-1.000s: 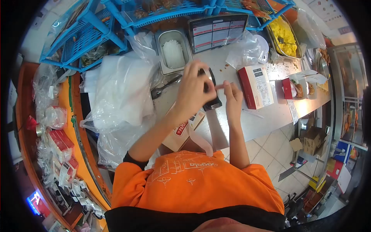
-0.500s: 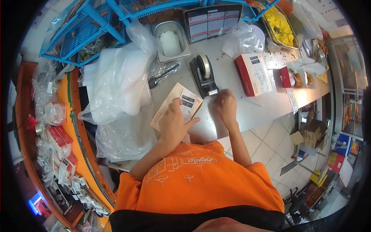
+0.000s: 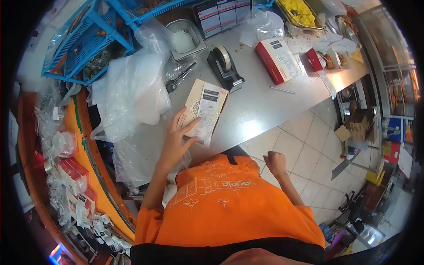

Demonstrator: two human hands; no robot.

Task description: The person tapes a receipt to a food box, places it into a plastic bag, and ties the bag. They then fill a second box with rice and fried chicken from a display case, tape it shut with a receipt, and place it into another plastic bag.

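A cream cardboard food box with a printed receipt label on its face is at the near part of the metal table. My left hand grips its lower left side, the fingers spread over the edge and the thumb by the label's lower end. Past the box's top right corner stands a black tape dispenser with a roll of clear tape. My right hand is curled into a fist off the table's edge, above the tiled floor. Nothing shows in it.
A red and cream box with a label stands to the right, near an open red box of fried food. Plastic bags cover the table's left side. Behind are a metal pan of white stuff, a tablet and blue baskets.
My right hand has left the tape dispenser and moved down past the table's edge. My left hand has slid to the box's lower left side, and the box has turned more upright in view.
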